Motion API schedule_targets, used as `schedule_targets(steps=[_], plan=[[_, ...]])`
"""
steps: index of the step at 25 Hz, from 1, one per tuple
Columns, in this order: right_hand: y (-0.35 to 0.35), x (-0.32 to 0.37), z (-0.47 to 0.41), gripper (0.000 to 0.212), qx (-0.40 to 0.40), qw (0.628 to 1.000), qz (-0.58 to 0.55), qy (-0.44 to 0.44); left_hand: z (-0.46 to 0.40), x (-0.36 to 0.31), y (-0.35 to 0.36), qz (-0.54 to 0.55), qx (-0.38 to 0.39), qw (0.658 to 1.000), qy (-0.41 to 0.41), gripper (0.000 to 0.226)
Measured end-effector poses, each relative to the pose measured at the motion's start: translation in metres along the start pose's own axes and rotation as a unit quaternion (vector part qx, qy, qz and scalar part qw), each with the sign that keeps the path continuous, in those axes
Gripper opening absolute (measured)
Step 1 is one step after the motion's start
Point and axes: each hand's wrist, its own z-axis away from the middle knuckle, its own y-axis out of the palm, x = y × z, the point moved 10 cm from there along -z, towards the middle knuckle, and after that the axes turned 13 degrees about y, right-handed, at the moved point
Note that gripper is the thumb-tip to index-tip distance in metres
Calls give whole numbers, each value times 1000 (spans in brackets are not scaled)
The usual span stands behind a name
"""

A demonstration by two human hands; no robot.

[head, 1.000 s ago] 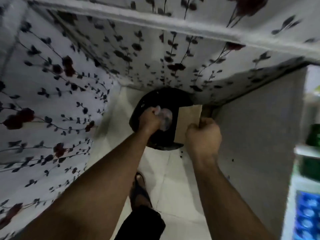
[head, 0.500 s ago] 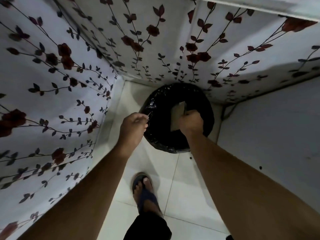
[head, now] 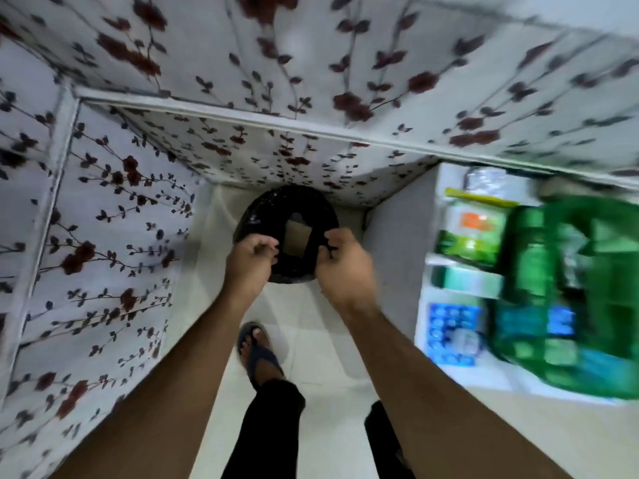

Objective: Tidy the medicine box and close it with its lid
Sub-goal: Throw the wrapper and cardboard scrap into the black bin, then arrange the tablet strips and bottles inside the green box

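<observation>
A brown cardboard piece lies inside a bin lined with a black bag on the floor in the corner. My left hand hovers over the bin's near left rim with its fingers curled and nothing in it. My right hand is over the near right rim, blurred, fingers loosely apart and holding nothing. A translucent green plastic box stands on a white surface at the right, blurred by motion. Several medicine packs and a blue blister sheet lie beside it.
Floral-covered walls close in the left and far sides of the narrow tiled floor. A grey panel rises on the right of the bin. My sandalled foot stands just before the bin.
My right hand has let go of the cardboard, which now lies in the bin. My left hand no longer holds the clear item. The view has swung right, showing the green box.
</observation>
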Motion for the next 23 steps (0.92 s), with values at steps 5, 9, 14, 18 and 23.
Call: schedule_targets(steps=[5,9,14,18,23], plan=[[-144,12,88,29,-9,991,3,-137,88,-116,41,-5,-4,1000,30,26],[-263,-29,96,18,-42,986,-50,-156,142,-179,106,-61,35,992,106,22],[-323,-94,73,17,-78,983,-80,-148,160,-208,179,-248,124,932,233,41],[-334,-144,50,19,-108,978,-129,-122,150,-188,210,-367,170,869,286,55],[-346,-179,37,18,-141,973,-146,-113,139,-184,222,-360,144,868,310,50]])
